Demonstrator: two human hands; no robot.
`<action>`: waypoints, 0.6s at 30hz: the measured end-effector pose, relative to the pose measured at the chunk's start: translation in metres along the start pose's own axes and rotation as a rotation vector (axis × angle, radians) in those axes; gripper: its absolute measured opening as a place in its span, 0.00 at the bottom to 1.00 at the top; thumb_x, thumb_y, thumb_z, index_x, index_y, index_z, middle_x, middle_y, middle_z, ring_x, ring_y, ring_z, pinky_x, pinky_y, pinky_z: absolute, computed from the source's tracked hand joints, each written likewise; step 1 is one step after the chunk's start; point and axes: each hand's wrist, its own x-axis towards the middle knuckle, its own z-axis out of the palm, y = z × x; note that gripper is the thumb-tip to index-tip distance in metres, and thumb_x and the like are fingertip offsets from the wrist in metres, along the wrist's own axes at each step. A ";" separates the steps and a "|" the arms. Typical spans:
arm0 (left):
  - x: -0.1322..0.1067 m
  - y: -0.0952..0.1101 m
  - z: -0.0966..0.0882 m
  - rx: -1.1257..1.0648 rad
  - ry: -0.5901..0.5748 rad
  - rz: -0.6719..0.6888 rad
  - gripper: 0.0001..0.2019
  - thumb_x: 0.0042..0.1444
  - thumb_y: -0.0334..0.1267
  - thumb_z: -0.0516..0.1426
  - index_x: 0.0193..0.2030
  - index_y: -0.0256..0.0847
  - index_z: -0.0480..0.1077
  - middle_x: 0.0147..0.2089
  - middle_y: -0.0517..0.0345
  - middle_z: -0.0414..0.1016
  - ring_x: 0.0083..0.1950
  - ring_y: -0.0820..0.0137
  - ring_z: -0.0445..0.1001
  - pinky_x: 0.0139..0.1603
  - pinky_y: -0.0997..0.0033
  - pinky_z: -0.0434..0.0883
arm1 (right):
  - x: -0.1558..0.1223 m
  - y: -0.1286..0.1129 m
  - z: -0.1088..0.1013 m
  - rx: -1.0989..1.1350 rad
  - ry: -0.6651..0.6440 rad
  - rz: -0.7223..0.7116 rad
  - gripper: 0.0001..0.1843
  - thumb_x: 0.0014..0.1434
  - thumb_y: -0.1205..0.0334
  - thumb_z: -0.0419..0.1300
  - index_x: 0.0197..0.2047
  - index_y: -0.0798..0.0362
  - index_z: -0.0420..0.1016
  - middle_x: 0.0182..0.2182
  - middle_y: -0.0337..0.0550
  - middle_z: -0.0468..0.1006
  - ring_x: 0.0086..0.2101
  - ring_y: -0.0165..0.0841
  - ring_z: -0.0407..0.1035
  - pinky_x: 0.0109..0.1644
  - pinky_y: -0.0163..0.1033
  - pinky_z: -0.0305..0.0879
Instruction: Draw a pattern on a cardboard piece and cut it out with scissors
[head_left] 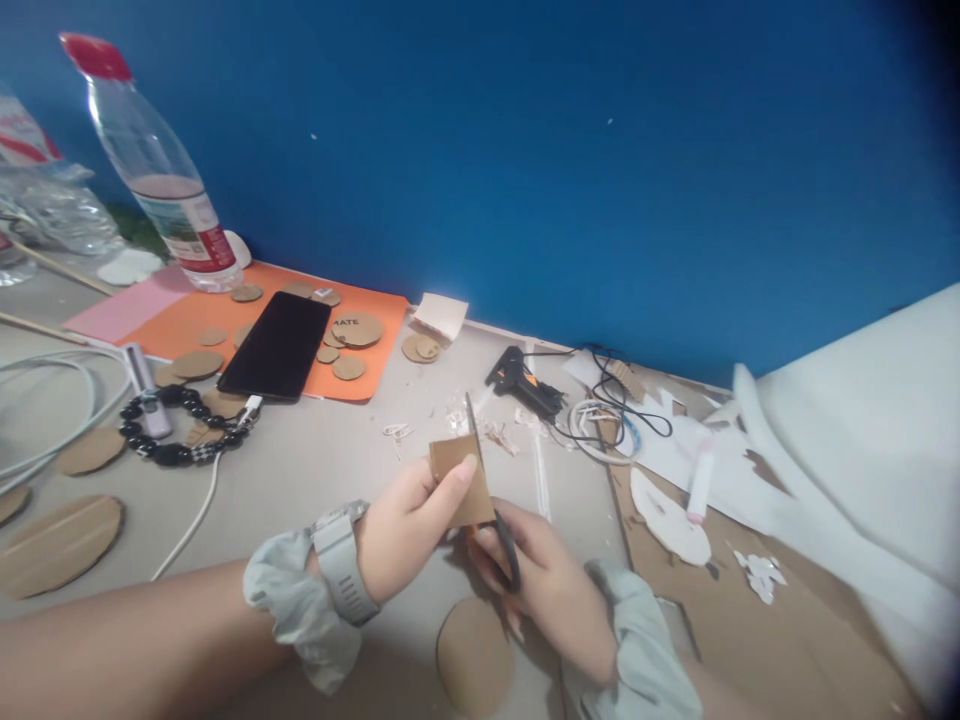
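My left hand (409, 520) pinches a small brown cardboard piece (459, 470), thumb on top. In my right hand (544, 570) is a pair of scissors (508, 550) with dark handles, fingers wrapped through the loops. One scissor blade (473, 420) points away from me along the right edge of the cardboard; the other blade is hidden, so I cannot tell whether it is cutting. Below my hands lies a cardboard disc (474, 655). A black glue gun (529, 385) rests beyond them, beside white scraps (397, 432) on the grey table.
To the left, a black phone (277, 345) lies on orange paper (386, 350) among several cardboard discs. A plastic bottle (172, 190) stands behind, near the blue wall (525, 150). A beaded bracelet (176, 455) and cable (196, 520) lie nearer. White paper and a cardboard sheet (795, 640) occupy the right.
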 end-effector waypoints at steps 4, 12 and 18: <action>-0.001 0.001 0.000 0.001 0.004 0.009 0.20 0.61 0.51 0.50 0.30 0.35 0.68 0.24 0.60 0.67 0.26 0.73 0.65 0.26 0.75 0.63 | -0.001 -0.002 0.001 0.045 -0.013 -0.033 0.20 0.60 0.43 0.54 0.31 0.54 0.62 0.18 0.29 0.60 0.14 0.19 0.52 0.14 0.24 0.53; -0.004 0.005 -0.005 0.038 0.074 0.122 0.14 0.62 0.45 0.50 0.30 0.38 0.65 0.27 0.62 0.65 0.30 0.72 0.66 0.32 0.74 0.66 | 0.000 -0.002 -0.003 0.019 -0.096 -0.060 0.25 0.57 0.38 0.55 0.30 0.54 0.61 0.17 0.28 0.58 0.14 0.20 0.51 0.15 0.26 0.50; -0.003 0.003 -0.007 0.207 0.206 0.186 0.16 0.64 0.46 0.48 0.30 0.40 0.65 0.26 0.63 0.63 0.29 0.73 0.63 0.29 0.77 0.64 | 0.000 -0.009 -0.008 -0.239 -0.096 -0.151 0.31 0.54 0.31 0.49 0.30 0.55 0.65 0.22 0.35 0.64 0.23 0.27 0.58 0.26 0.32 0.58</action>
